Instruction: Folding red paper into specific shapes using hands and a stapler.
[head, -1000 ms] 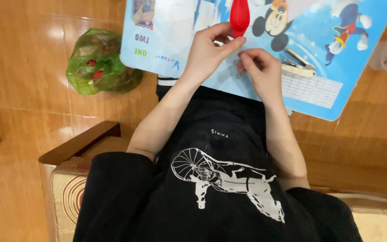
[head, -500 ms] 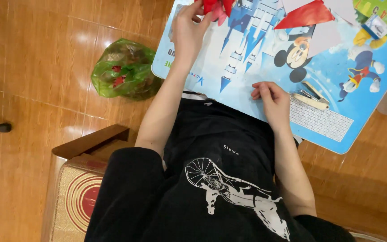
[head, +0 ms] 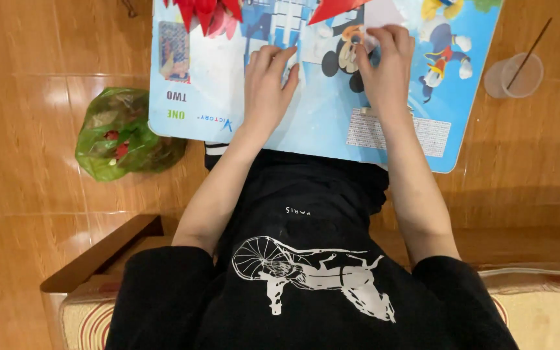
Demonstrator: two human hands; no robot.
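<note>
Both hands back mid-board

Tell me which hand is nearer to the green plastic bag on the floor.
Left. The left hand lies flat on the blue board, right of the green plastic bag; the right hand is farther right.

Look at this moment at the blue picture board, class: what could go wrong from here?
The right hand presses on pale paper near the red folded pieces; a slip might crease it. The blue board overhangs the lap, so leaning on it could tip it. The clear cup with a stick stands close by and might be knocked over.
</note>
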